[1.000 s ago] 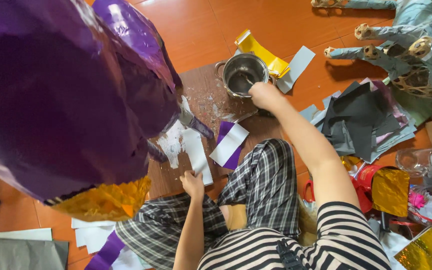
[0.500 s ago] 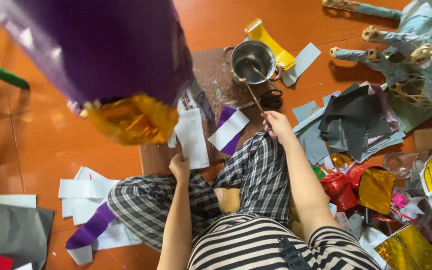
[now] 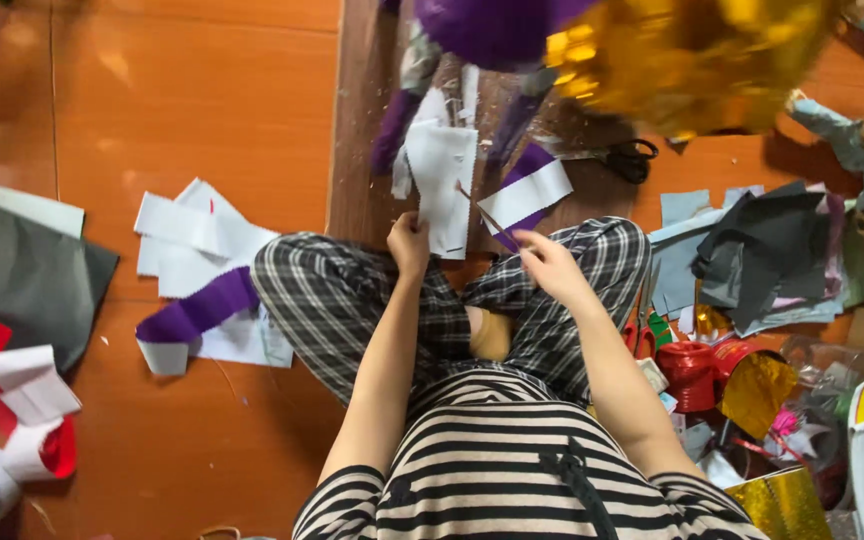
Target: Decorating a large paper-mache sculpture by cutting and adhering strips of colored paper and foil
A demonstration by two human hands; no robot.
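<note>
Left hand (image 3: 409, 243) fingers pinching white paper strip (image 3: 442, 185) (lengthwise away), right hand (image 3: 544, 262) gripping thin stick (image 3: 484, 212) diagonally

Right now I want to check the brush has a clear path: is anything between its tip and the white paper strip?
Nothing visible. The right hand points the brush at the white paper strip, held by the left hand.

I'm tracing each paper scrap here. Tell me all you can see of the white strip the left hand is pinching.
The white paper strip is a long, thin, matte sheet with ragged edges, lying flat on the brown board. The left hand pinches its near corner. The thin stick in the right hand touches its right edge.
</note>
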